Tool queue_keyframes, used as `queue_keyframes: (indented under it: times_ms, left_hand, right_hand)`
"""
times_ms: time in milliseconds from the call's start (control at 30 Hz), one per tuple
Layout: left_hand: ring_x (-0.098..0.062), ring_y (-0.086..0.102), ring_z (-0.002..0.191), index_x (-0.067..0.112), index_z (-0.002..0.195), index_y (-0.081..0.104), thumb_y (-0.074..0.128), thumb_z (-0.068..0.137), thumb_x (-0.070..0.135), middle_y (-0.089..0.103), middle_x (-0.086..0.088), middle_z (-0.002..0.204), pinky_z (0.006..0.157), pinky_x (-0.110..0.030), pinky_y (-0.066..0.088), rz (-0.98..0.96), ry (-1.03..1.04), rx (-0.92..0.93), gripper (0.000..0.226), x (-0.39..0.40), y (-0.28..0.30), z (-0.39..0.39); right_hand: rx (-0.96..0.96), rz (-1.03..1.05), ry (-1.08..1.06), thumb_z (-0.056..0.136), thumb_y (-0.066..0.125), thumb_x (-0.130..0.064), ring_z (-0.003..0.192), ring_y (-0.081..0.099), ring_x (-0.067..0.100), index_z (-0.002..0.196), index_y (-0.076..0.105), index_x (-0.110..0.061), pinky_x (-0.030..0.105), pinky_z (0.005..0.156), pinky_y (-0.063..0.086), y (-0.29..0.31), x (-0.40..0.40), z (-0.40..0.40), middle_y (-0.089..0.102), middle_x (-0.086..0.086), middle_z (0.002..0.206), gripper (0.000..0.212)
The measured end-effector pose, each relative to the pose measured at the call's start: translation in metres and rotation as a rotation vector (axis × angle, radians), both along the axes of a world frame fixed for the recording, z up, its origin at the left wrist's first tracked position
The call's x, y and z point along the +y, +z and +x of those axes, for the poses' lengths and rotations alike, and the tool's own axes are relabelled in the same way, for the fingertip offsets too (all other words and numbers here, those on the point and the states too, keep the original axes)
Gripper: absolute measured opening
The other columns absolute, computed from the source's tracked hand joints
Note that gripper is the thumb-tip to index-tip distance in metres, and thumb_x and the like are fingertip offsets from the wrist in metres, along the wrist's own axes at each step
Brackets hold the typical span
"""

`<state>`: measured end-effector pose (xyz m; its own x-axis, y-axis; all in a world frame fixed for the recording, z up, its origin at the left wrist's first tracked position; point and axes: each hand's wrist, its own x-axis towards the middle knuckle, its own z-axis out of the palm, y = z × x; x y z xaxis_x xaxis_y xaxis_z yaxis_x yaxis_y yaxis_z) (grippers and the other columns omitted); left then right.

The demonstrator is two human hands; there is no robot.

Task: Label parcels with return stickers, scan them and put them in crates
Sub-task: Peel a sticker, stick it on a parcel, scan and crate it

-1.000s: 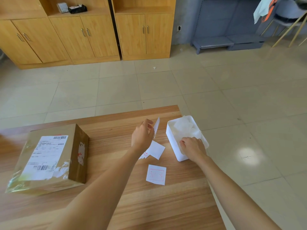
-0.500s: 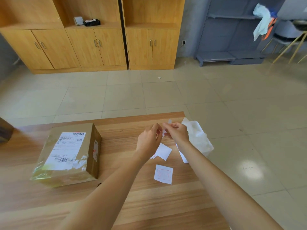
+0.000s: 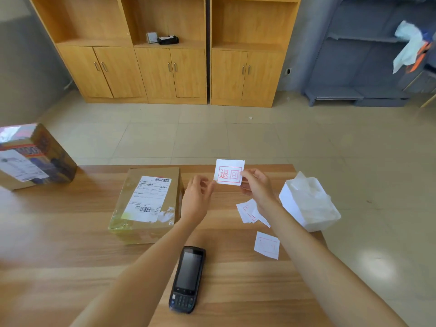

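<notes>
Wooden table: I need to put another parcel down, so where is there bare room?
On the wooden table, bare wood lies left of the taped cardboard parcel, below the printed box. It is crowded between the black handheld scanner, loose white stickers and white plastic bin.

My right hand (image 3: 256,185) covers the right edge of the sticker (image 3: 228,172) I hold up, and my right forearm hides part of the loose stickers (image 3: 246,210) on the table (image 3: 70,256). The second parcel (image 3: 30,156) is cut off by the left edge and blurred; its label is unreadable. The print on the nearer parcel (image 3: 146,204) is too small to read. The scanner (image 3: 187,278) keys are too small to make out.
</notes>
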<state>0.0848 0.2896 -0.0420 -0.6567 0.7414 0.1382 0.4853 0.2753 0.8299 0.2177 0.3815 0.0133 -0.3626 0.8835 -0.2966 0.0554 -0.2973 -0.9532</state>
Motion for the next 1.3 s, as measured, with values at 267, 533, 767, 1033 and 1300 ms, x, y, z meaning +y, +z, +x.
queue_keyframes:
  times_ms: [267,533,767,1033,1300]
  left_hand:
    - [-0.013,0.059,0.068,0.006,0.095,0.063,0.052,0.098,0.028,0.062,-0.002,0.079,0.059,-0.017,0.05,0.086,0.037,-0.602,0.026,-0.044,0.014,-0.059]
    - [-0.01,0.059,0.061,0.002,0.09,0.063,0.064,0.092,0.019,0.063,-0.004,0.076,0.055,-0.014,0.048,0.083,0.025,-0.573,0.016,-0.087,0.011,-0.105]
    - [-0.011,0.061,0.062,0.006,0.096,0.061,0.065,0.091,0.02,0.068,-0.004,0.082,0.057,-0.018,0.049,-0.001,0.02,-0.6,0.016,-0.116,0.0,-0.139]
    - [-0.007,0.048,0.065,0.008,0.096,0.065,0.065,0.091,0.02,0.058,0.003,0.079,0.057,-0.017,0.038,-0.18,-0.013,-0.493,0.013,-0.121,-0.014,-0.145]
    - [-0.015,0.049,0.073,0.009,0.084,0.066,0.062,0.091,0.016,0.061,-0.003,0.082,0.058,-0.021,0.035,-0.255,-0.016,-0.414,0.011,-0.117,-0.022,-0.138]
  right_hand:
    - [-0.046,0.021,0.067,0.091,0.056,-0.009,0.07,0.058,0.013,0.084,0.055,-0.013,0.024,0.064,0.044,-0.004,-0.04,-0.051,0.066,0.003,0.086,0.008]
    - [-0.13,0.033,0.107,0.09,0.057,-0.011,0.073,0.058,0.015,0.08,0.055,-0.016,0.02,0.059,0.041,-0.017,-0.076,-0.104,0.066,0.004,0.083,0.012]
    - [-0.16,0.003,0.173,0.093,0.056,-0.013,0.067,0.056,0.008,0.091,0.056,-0.012,0.015,0.056,0.043,-0.032,-0.104,-0.137,0.065,0.0,0.082,0.003]
    - [-0.154,-0.091,0.129,0.095,0.056,-0.013,0.067,0.052,0.012,0.084,0.056,-0.011,0.02,0.059,0.041,-0.055,-0.114,-0.137,0.066,0.006,0.085,0.011]
    - [-0.268,-0.048,0.113,0.091,0.061,-0.017,0.076,0.057,0.017,0.084,0.056,-0.012,0.028,0.07,0.046,-0.081,-0.116,-0.131,0.068,0.009,0.092,0.01]
